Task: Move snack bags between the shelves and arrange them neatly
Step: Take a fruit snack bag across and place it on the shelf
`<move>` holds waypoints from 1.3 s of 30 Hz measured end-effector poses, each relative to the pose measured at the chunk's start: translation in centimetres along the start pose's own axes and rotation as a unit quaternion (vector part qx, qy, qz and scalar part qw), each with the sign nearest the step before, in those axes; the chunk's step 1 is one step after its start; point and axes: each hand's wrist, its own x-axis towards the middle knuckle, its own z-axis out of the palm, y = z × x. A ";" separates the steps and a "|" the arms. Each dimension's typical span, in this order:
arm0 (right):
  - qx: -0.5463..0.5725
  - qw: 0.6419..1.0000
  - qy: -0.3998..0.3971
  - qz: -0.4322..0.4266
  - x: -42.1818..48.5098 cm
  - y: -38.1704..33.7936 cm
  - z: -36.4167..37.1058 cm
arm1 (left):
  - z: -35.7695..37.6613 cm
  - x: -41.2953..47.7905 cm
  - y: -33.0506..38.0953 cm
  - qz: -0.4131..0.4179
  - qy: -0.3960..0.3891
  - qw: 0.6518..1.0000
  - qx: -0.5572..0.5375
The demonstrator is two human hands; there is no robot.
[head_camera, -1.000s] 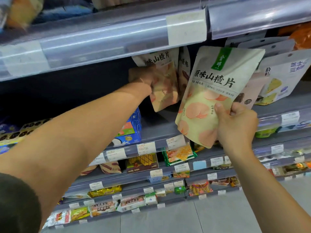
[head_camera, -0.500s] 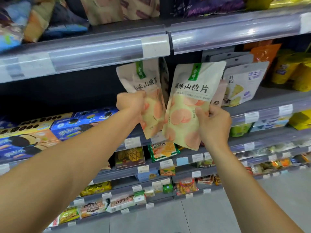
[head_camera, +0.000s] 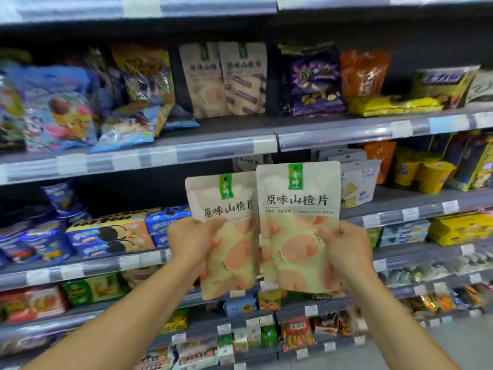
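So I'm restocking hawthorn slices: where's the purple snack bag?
In the head view, the purple snack bag stands on the upper shelf, right of two cream hawthorn bags, beside an orange bag.

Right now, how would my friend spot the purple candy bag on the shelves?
Find the upper shelf, the one above the two held pouches. Two beige pouches stand at its middle; the purple candy bag stands just right of them. It is the only dark purple bag there, with an orange bag on its other side.

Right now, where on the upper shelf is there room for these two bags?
Bare shelf lies in front of the two matching cream bags, and a dark gap beside the purple bag. The blue bags leftward are crowded.
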 end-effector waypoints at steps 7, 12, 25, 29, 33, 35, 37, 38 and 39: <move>0.049 0.999 -0.015 0.001 -2.3 -5.0 -1.8 | -7.6 -2.1 5.0 0.055 -0.018 0.996 -0.066; 0.128 0.991 -0.047 -0.017 -4.5 -9.5 -1.9 | -11.8 -3.1 8.6 0.079 -0.020 0.992 -0.093; 0.140 0.985 -0.084 -0.061 -1.8 -17.0 -0.1 | -16.0 -0.2 14.6 0.080 0.015 0.980 -0.180; 0.148 0.981 -0.104 -0.076 1.5 -18.5 1.4 | -15.0 2.4 15.9 0.072 0.016 0.977 -0.202; 0.175 0.975 -0.116 -0.077 5.8 -20.4 3.0 | -13.8 5.2 17.5 0.072 0.020 0.974 -0.213; 0.195 0.969 -0.134 -0.067 8.2 -21.4 3.9 | -13.3 7.0 18.3 0.064 0.026 0.974 -0.218; 0.203 0.966 -0.150 -0.058 10.7 -22.4 4.9 | -12.7 9.1 19.1 0.059 0.031 0.972 -0.225; 0.201 0.966 -0.153 -0.058 12.2 -22.8 5.5 | -12.3 10.2 19.4 0.056 0.032 0.972 -0.224; 0.198 0.966 -0.154 -0.061 13.5 -23.3 6.1 | -11.8 11.1 19.6 0.054 0.032 0.973 -0.222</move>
